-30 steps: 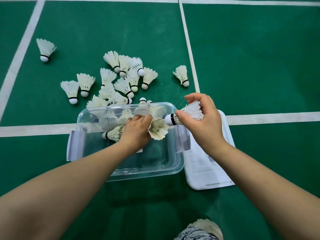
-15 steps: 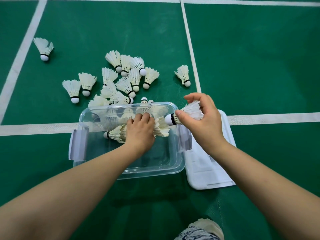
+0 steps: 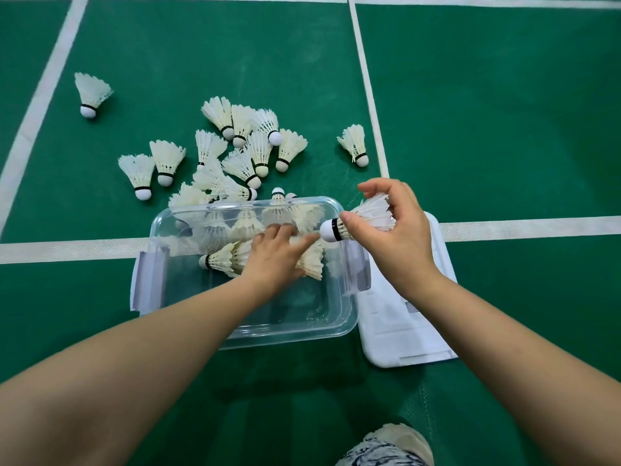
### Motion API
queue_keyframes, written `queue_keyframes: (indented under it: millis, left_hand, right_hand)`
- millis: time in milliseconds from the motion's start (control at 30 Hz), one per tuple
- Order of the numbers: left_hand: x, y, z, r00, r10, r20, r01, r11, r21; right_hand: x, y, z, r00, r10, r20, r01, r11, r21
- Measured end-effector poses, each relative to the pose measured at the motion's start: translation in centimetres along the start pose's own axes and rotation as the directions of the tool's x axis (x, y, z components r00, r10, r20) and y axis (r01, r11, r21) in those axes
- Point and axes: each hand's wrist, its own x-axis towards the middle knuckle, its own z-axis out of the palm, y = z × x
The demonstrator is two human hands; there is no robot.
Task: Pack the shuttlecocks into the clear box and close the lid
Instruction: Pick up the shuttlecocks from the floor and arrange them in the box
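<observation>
The clear box (image 3: pixel 268 326) stands open on the green court floor. My left hand (image 3: pixel 277 255) reaches inside it, fingers spread, resting on a row of nested shuttlecocks (image 3: pixel 223 260) lying along the box's far side. My right hand (image 3: pixel 393 230) hovers over the box's right rim and grips one white shuttlecock (image 3: pixel 364 222), its cork pointing left into the box. The white lid (image 3: pixel 400 327) lies flat on the floor right of the box. A pile of loose shuttlecocks (image 3: pixel 248 153) lies just beyond the box.
One stray shuttlecock (image 3: pixel 90 94) lies far left and another (image 3: pixel 354 144) sits near the vertical white court line (image 3: pixel 368 95). A horizontal white line (image 3: pixel 521 227) runs under the box. A shoe and patterned trouser leg (image 3: pixel 389 447) show at the bottom edge.
My left hand has slid right along the row of shuttlecocks in the box and its fingers have spread. My right hand keeps its shuttlecock at the box's right rim.
</observation>
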Motion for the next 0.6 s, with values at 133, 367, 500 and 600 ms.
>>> queue_keyframes:
  millis: [133,367,500,600]
  left_hand:
    - [-0.3,0.8,0.3,0.929,0.37,-0.021,-0.362,0.917,0.165]
    - [-0.2,0.7,0.8,0.897,0.415,0.156,-0.443,0.852,0.279]
    - [0.1,-0.5,1.3,0.927,0.336,0.164,-0.37,0.887,0.276]
    - [-0.1,-0.7,1.6,0.932,0.325,0.162,-0.358,0.897,0.261]
  right_hand:
    - [0.0,0.0,0.0,1.0,-0.004,0.001,0.004,1.0,-0.005]
    - [0.0,0.1,0.0,1.0,0.011,0.001,-0.011,1.0,-0.002]
    - [-0.1,0.2,0.0,1.0,0.007,0.006,-0.007,1.0,-0.004]
    - [-0.1,0.3,0.0,1.0,0.005,0.007,-0.005,1.0,-0.003]
